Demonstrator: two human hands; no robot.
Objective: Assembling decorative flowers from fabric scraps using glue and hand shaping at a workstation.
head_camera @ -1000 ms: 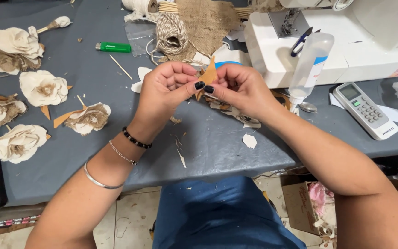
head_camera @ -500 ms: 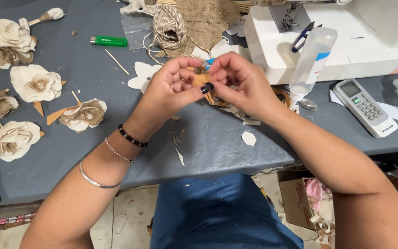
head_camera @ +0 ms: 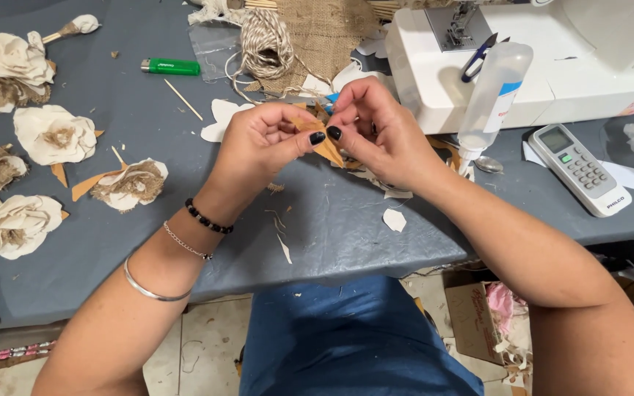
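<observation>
My left hand (head_camera: 262, 143) and my right hand (head_camera: 376, 132) meet over the middle of a grey-blue table (head_camera: 332, 227). Both pinch a small folded piece of tan paper (head_camera: 326, 149), pointed like a leaf, between thumbs and fingertips. The thumbnails are painted dark. Bracelets circle my left wrist. Most of the paper piece is hidden by my fingers.
Several cream fabric flowers (head_camera: 53, 136) lie at the left. A green lighter (head_camera: 171, 67), a wooden stick (head_camera: 183, 99), a ball of twine (head_camera: 266, 44) and burlap (head_camera: 328, 29) sit behind. A glue bottle (head_camera: 493, 92), white sewing machine (head_camera: 552, 51) and remote control (head_camera: 580, 169) stand right.
Both hands have stayed together on the tan paper piece, working it with the fingertips. The view has shifted slightly; the piece now points down and to the right.
</observation>
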